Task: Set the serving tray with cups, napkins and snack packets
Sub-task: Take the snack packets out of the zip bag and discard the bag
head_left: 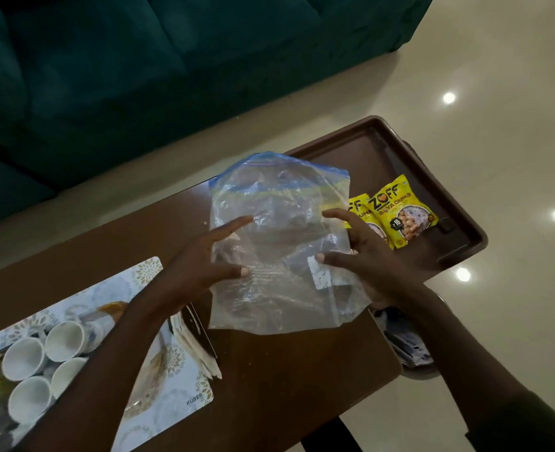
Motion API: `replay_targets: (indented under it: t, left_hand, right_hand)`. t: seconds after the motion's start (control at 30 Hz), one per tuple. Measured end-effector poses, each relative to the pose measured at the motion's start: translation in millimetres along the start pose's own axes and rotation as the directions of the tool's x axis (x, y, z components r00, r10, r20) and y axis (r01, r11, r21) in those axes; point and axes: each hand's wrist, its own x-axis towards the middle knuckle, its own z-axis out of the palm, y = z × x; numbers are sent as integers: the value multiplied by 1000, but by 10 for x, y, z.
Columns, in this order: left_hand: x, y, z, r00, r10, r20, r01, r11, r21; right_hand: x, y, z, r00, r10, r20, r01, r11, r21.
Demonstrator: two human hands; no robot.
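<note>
Both hands, left hand (204, 256) and right hand (364, 252), pinch zip bag (279, 243) mid-frame; snack packets (400, 216) just right, on tray (465, 249).

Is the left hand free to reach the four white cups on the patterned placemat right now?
Probably not yet: the left hand and right hand both hold the clear plastic zip bag. The four white cups lie uncovered on the patterned placemat, with nothing blocking the way.
</note>
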Motion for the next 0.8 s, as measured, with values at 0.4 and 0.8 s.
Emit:
replay_targets:
  t: [0.4, 0.8]
  left_hand:
    - [188, 44, 142, 836, 246, -491, 47, 859, 510]
    - [163, -166, 342, 826, -171, -537, 52, 972, -230]
  right_hand:
    - [239, -167, -9, 925, -348, -151, 49, 503, -863]
    - [135, -93, 7, 926, -80, -369, -38, 953, -301]
